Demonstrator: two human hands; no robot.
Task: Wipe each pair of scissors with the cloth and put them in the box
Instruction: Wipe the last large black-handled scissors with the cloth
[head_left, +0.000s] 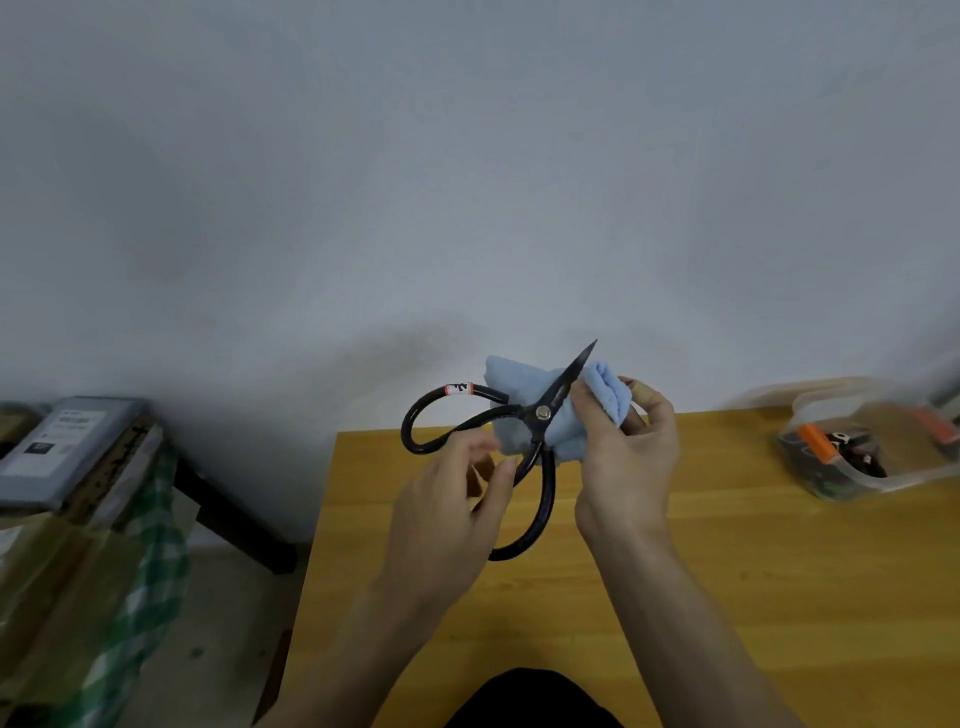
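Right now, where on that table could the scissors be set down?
Bare wood lies between the right hand and the box, and along the table's near right. The middle is crowded by both hands, scissors and cloth.

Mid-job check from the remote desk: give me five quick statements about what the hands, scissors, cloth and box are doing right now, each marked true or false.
1. The right hand grips the light blue cloth. True.
2. The black scissors lie flat on the wooden table. False: they are held up above it, with the left hand at the handle loops.
3. The cloth is against the scissors near the pivot and blades. True.
4. The clear plastic box stands at the table's left edge. False: it is at the far right.
5. The box is empty. False: it holds things with orange and dark parts.
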